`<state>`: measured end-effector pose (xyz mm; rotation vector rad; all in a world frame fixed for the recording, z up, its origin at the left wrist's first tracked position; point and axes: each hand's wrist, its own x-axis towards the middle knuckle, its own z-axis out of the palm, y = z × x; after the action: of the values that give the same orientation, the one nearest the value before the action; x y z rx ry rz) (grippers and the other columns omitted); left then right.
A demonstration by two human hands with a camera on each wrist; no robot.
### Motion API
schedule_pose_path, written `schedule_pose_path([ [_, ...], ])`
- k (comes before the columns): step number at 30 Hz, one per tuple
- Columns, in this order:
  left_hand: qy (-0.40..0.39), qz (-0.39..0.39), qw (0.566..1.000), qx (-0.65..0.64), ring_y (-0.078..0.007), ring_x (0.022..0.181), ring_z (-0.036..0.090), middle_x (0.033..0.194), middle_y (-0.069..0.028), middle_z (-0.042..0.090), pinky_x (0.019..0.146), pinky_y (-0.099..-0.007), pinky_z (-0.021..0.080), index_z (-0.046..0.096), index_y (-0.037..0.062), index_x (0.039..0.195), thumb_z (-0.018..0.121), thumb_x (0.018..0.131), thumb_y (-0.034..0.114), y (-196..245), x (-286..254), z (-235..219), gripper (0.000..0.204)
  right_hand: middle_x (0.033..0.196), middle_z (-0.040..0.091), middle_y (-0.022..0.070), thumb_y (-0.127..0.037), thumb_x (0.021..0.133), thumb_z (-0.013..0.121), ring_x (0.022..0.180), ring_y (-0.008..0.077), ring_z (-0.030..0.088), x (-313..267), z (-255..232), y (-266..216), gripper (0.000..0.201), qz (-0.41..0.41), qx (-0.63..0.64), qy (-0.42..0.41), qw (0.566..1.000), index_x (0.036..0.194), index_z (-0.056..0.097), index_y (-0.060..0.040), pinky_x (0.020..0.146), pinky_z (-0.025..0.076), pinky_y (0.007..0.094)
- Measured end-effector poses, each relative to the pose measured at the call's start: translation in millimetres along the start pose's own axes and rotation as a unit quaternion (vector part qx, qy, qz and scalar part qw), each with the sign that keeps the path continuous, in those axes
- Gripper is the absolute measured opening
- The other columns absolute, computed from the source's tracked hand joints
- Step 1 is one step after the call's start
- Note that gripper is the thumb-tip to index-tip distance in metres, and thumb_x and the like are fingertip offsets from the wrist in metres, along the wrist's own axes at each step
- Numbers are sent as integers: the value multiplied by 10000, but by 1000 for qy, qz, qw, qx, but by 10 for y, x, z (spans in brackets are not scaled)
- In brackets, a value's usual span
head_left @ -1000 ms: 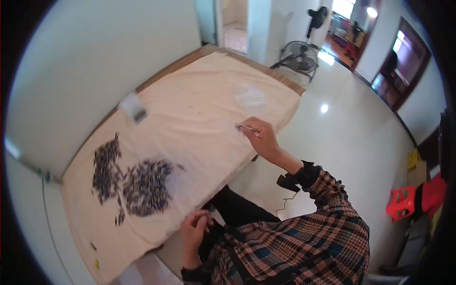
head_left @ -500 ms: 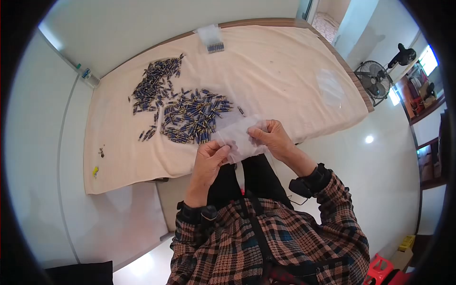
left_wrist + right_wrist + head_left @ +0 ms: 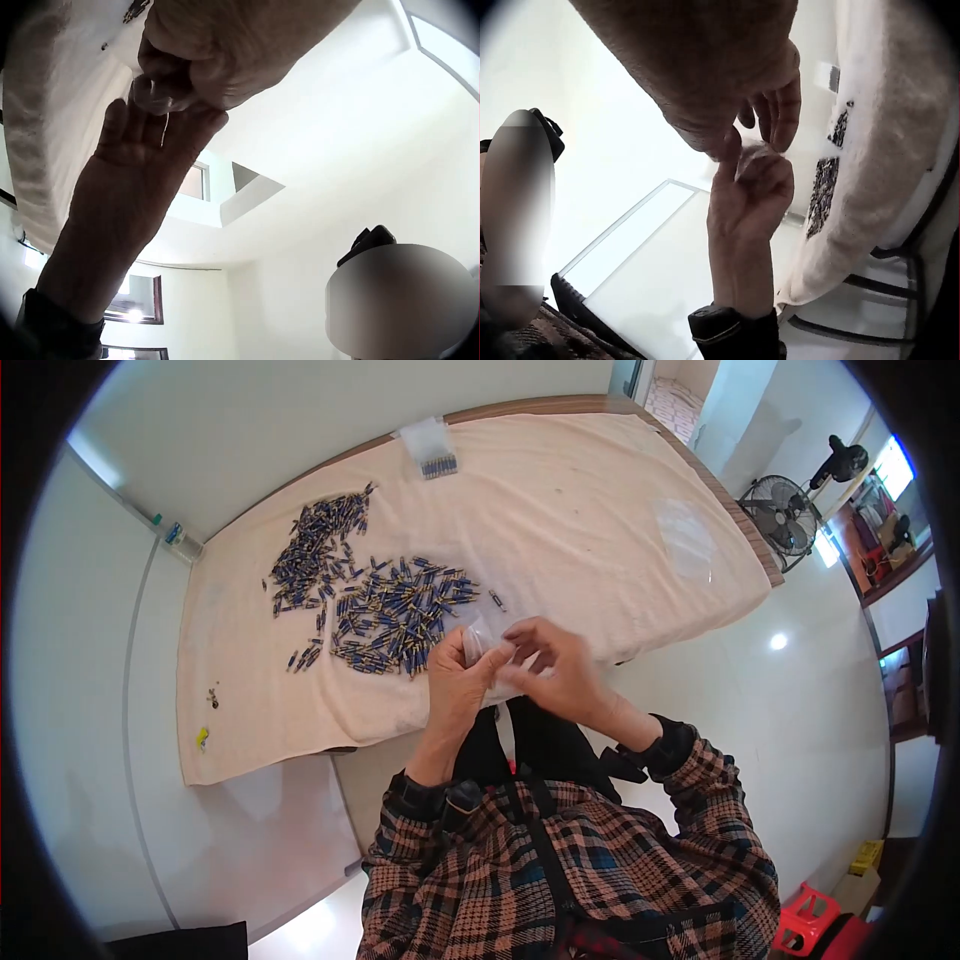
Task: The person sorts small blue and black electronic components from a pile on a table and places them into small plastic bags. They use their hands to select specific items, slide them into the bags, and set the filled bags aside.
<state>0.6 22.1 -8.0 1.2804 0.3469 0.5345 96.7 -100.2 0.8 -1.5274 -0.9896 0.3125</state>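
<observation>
In the head view my left hand (image 3: 460, 678) grips a crumpled clear plastic bag (image 3: 479, 640) between thumb and fingers. My right hand (image 3: 560, 672) is beside it at the bag's right side, slightly blurred, fingers bent loosely with their tips near the bag. The right wrist view shows the bag (image 3: 754, 159) between the two hands; whether anything is inside cannot be told. Left of the hands lies a pile of small blue and gold cylindrical pieces (image 3: 400, 610), with a second pile (image 3: 315, 550) behind it. One loose piece (image 3: 497, 600) lies just beyond the hands.
A bag with a row of pieces (image 3: 438, 466) lies at the back edge of the cloth-covered table (image 3: 560, 510). A flat clear bag (image 3: 686, 538) is at the right. Small bits (image 3: 213, 696) and a yellow item (image 3: 203, 738) lie at the left. A fan (image 3: 780, 515) stands beyond.
The right hand came back from the table's right side to the left hand with a bag. The bag, held flat by both hands half a second ago, is now bunched in the left hand.
</observation>
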Motion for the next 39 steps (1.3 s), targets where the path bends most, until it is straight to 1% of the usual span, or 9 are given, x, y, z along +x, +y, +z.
schedule_pose_path([
  [1,7,0,1000,-5,-10,616,487,709,37,590,543,-174,393,609,29,819,704,845,109,18,3,46,127,812,657,75,-155,760,765,702,115,629,-12,29,-23,307,28,46,-44,998,959,621,28,605,513,233],
  [4,23,1,1000,-14,-3,603,471,689,44,576,523,-171,372,601,29,810,695,861,137,38,-9,71,152,818,657,59,-117,794,731,713,99,625,-54,80,71,232,37,108,-27,993,936,621,31,624,526,225],
  [6,-17,-3,999,-48,1,583,451,667,55,553,502,-173,348,600,33,803,660,893,176,5,-32,-10,179,821,657,51,-98,811,713,719,91,622,-79,109,143,196,43,141,-21,989,925,622,32,634,533,221],
  [9,-31,3,998,-45,2,562,436,649,62,532,484,-175,327,600,36,797,621,922,212,-27,-36,-16,217,825,650,32,-53,856,650,720,72,612,-84,97,209,101,106,202,-8,974,907,626,32,648,547,220],
  [17,-16,-14,999,-44,-2,539,422,639,64,524,470,-175,310,612,39,785,555,959,224,-52,-74,-33,261,802,635,25,-37,884,597,716,73,612,-87,125,290,86,126,238,-12,963,921,626,36,621,549,232],
  [23,-34,-60,998,8,-4,574,467,684,40,583,499,-163,353,635,29,809,630,898,138,7,-111,-79,141,799,637,28,-30,887,585,717,75,613,-108,132,328,101,117,172,-26,978,940,623,47,629,547,234],
  [30,-32,-23,999,25,-19,610,524,721,10,627,529,-163,400,646,14,825,676,849,85,18,-111,-149,81,790,651,25,-43,880,598,710,81,619,-101,126,237,113,120,196,-35,973,932,637,50,629,532,237],
  [33,-16,-23,999,36,-23,620,534,724,7,631,538,-167,411,645,8,820,676,849,80,56,-118,-141,83,747,658,39,-65,884,604,685,81,610,-137,67,137,125,79,84,-47,992,914,644,50,604,507,246],
  [39,15,-26,996,83,-29,622,540,717,4,624,554,-178,432,628,0,795,669,858,88,40,-126,-89,116,697,640,72,-114,903,588,634,77,571,-162,153,129,174,31,26,-47,998,875,644,49,575,471,251],
])
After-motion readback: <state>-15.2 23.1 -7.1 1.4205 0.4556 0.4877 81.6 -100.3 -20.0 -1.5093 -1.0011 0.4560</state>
